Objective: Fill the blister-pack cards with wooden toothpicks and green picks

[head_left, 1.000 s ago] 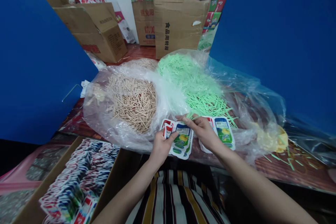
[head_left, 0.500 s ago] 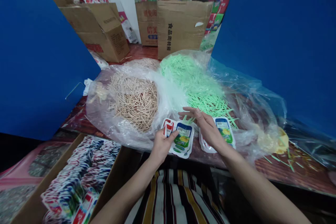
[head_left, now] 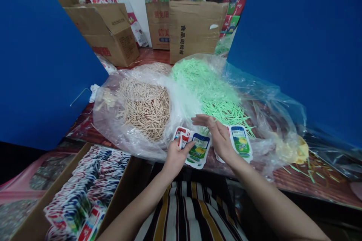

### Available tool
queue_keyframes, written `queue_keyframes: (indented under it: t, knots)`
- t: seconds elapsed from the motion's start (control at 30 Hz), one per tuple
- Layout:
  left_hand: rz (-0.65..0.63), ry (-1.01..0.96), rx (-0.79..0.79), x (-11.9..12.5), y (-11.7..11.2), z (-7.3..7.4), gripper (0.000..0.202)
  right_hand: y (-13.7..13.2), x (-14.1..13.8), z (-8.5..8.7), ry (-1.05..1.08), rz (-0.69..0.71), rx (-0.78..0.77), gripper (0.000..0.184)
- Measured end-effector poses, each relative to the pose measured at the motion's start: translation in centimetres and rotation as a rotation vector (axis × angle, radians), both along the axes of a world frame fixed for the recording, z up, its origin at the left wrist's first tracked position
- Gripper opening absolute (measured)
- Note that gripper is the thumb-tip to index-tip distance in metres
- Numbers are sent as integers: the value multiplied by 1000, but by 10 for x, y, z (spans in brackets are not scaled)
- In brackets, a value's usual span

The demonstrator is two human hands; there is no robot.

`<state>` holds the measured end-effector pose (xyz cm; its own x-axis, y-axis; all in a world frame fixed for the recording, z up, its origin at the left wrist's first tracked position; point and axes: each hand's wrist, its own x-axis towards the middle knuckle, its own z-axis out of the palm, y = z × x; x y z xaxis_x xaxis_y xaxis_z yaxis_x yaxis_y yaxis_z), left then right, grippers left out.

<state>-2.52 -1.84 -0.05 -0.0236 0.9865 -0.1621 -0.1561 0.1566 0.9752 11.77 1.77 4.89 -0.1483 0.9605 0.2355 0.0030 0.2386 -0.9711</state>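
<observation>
My left hand [head_left: 175, 157] grips a small fan of flat printed packets [head_left: 198, 150], blue and green with a lemon picture, with red ones behind. The thumb presses on the front packet. Just right of it, my right hand [head_left: 216, 135] is stretched out, palm down, its fingers straight above the packets' top edge. A bit of pale green shows under these fingers, too small to make out. Beneath and beside the right wrist lie more packets [head_left: 241, 144] on the table. Beyond that hand is a heap of thin green sticks [head_left: 223, 111] in clear plastic.
A second heap, of beige sticks [head_left: 149, 113], lies in plastic [head_left: 113, 128] to the left. An open carton [head_left: 118, 184] full of packets stands low at left. Cardboard boxes [head_left: 195, 30] line the back, between blue panels [head_left: 296, 45]. Loose sticks and yellow bands lie at right.
The green sticks that showed at my right fingers are now mostly out of sight. The held packets have tilted and shifted slightly right, showing more of the red ones.
</observation>
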Motion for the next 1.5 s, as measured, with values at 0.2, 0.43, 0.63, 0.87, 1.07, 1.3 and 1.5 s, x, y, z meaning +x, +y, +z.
queue_keyframes:
  t: [0.2, 0.43, 0.63, 0.87, 1.07, 1.3, 1.5]
  knots:
    - [-17, -8, -8, -2, 0, 5, 27, -5, 5, -3, -198, 122, 6, 42]
    - [20, -89, -40, 0, 0, 4, 27, -11, 22, -3, -474, 198, 272, 44]
    - [31, -83, -28, 1, 1, 6, 25, -12, 25, -19, -543, 23, 438, 25]
    - [16, -143, -82, 3, -2, 2, 28, -21, 25, -27, -423, 60, 113, 53]
    - [-14, -271, -100, -3, -4, 9, 37, -23, 21, -34, 69, 73, -269, 39]
    - [4, -241, -126, -11, -6, 3, 35, -22, 26, -37, 159, 106, -420, 42]
    - [-66, -173, -109, -11, -8, 6, 34, -25, 27, -48, 80, -54, -390, 34]
